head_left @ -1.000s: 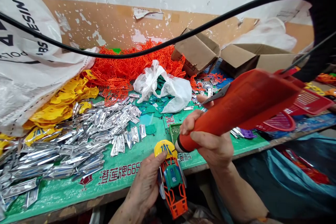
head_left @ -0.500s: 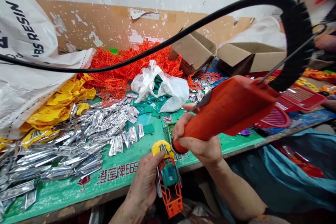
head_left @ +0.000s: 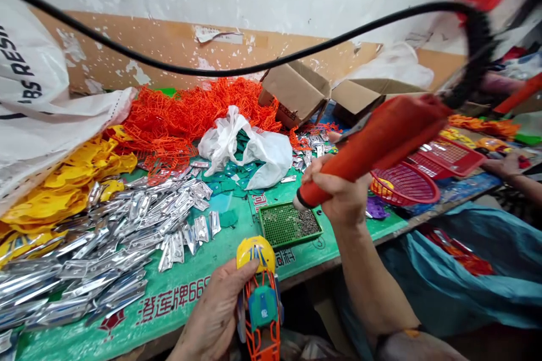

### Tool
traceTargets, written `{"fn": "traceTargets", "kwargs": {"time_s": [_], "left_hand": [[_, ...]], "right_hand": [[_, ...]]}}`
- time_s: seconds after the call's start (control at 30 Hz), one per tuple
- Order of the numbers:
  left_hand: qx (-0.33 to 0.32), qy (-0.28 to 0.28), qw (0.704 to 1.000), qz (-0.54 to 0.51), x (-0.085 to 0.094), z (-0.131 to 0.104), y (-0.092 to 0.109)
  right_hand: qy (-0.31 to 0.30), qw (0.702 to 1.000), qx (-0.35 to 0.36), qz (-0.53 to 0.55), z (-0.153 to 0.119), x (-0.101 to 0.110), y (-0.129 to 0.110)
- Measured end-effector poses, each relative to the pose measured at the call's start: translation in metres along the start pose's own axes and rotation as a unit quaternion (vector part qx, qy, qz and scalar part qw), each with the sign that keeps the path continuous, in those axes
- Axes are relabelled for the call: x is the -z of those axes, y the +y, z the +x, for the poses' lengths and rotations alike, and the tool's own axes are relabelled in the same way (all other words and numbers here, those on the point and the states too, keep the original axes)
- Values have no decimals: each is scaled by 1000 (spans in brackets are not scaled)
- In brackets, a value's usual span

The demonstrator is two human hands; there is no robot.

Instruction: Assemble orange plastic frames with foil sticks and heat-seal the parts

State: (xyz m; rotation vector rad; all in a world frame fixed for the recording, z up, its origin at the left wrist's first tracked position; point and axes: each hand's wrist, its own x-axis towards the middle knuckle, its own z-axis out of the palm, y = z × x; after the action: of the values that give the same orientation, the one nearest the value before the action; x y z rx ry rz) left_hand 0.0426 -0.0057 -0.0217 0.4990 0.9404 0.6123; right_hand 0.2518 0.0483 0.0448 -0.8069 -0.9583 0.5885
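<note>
My left hand (head_left: 218,302) is closed around a toy vehicle body (head_left: 262,306) low in the middle, with the thumb on its yellow front piece. An orange frame surrounds a green block on the toy, and silver shows along its side. My right hand (head_left: 345,197) grips a red power screwdriver (head_left: 376,144), tilted with its tip down and to the left. That tip is over a green perforated tray (head_left: 291,246), where small dark screws (head_left: 309,224) gather at the right side. Whether a screw sits on the tip, I cannot tell.
Shiny silver parts (head_left: 105,259) and yellow pieces (head_left: 71,177) lie at left, orange frames (head_left: 169,118) behind. A white plastic bag (head_left: 269,152) and two cardboard boxes (head_left: 296,90) stand further back. Red baskets (head_left: 406,183) are at right, near another person's hand (head_left: 506,166). A black cable (head_left: 212,72) crosses overhead.
My right hand has carried the screwdriver away from the toy's yellow front to above the screw tray, which is now uncovered. My left hand keeps the toy, slightly lower in view.
</note>
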Motion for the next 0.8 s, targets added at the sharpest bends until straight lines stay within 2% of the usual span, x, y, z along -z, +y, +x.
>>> {"fn": "traceTargets", "kwargs": {"time_s": [0.1, 0.27, 0.47, 0.8], "left_hand": [[8, -13, 999, 29, 2, 0, 2], [13, -13, 999, 51, 4, 3, 3], [13, -11, 997, 72, 6, 6, 2], [10, -4, 999, 43, 7, 6, 3]], "right_hand": [[19, 999, 3, -43, 14, 10, 24], [20, 998, -13, -56, 14, 11, 53], [15, 998, -13, -53, 13, 8, 58], [12, 997, -17, -70, 11, 5, 58]]}}
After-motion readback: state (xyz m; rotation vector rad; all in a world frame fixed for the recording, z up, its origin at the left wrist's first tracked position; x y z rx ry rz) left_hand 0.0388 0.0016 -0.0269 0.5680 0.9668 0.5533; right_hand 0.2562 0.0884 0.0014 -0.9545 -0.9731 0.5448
